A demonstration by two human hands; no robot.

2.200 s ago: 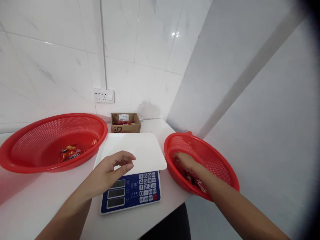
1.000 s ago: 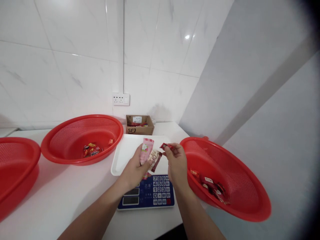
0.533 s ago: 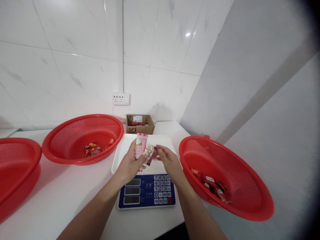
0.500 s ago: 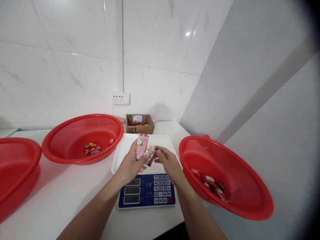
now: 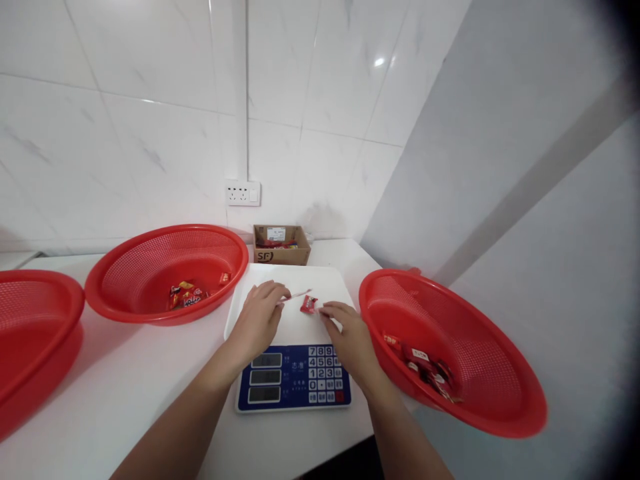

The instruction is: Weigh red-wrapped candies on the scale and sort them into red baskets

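My left hand is closed, palm down, over the left part of the white scale pan. A thin pinkish packet, seen edge-on, sticks out from its fingers. My right hand is over the pan's right side, thumb and forefinger pinched at the end of a small red wrapped candy. That candy is between the two hands, low over the pan. Below them is the scale's blue keypad panel, its number keys partly behind my right hand.
Red plastic baskets stand around the scale: one at back left with several candies, one at far left, one at right with dark red packets. A cardboard box with wrapped items is behind the scale, below a wall socket.
My hands have moved apart and turned palm down. The pink and cream packets between them no longer show face-on; a red wrapped candy is now visible at my right fingertips.
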